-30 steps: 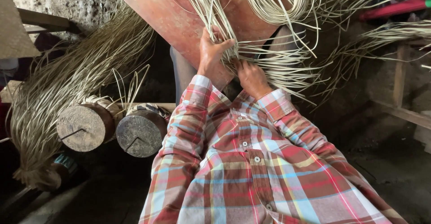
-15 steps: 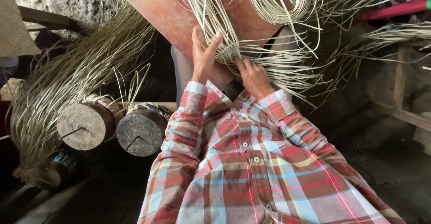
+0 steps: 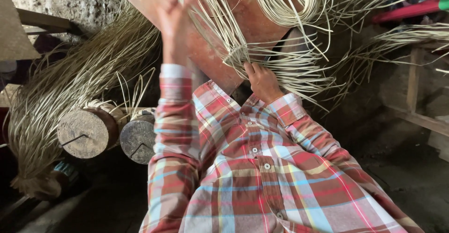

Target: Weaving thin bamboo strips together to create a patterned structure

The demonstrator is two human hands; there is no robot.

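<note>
While gripping, right hand (image 3: 262, 79) on woven strips (image 3: 290, 64)

Blurred hand, cropped strips

The left hand (image 3: 174, 20) is motion-blurred; the right hand's (image 3: 263, 81) fingertips hide under cane strips (image 3: 285, 64), which run off the far edge.

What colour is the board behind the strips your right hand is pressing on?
Reddish-brown, a worn flat board behind the pale straw-coloured strips under the right hand; seen in the head view.

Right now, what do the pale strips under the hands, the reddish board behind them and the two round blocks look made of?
Strips: probably split cane or reed; pale, thin, springy curls. Board: seemingly wood, matte reddish-brown, flat. Blocks: cut log sections, rough grey end grain, each with a metal hook.
</note>
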